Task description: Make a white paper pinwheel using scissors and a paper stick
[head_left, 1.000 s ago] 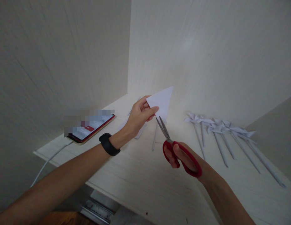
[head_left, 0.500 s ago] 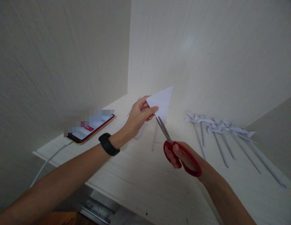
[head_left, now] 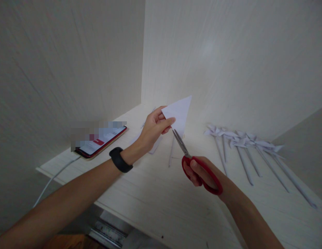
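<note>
My left hand, with a black band on its wrist, pinches a folded piece of white paper between thumb and fingers above the table. My right hand has its fingers through the red handles of a pair of scissors. The scissor tips lie at the lower edge of the paper, just below my left thumb, with the blades nearly closed. Whether they touch the paper I cannot tell. Behind my left hand, more white paper and a thin rolled paper stick lie on the table, partly hidden.
Several paper pinwheels on rolled sticks lie in a row at the right. At the left rests a phone with a white cable plugged in. Pale walls enclose the white table at the back and sides.
The scissor blades have closed slightly and the handles have drawn together a little in my right hand. My left hand and the paper have stayed in place.
</note>
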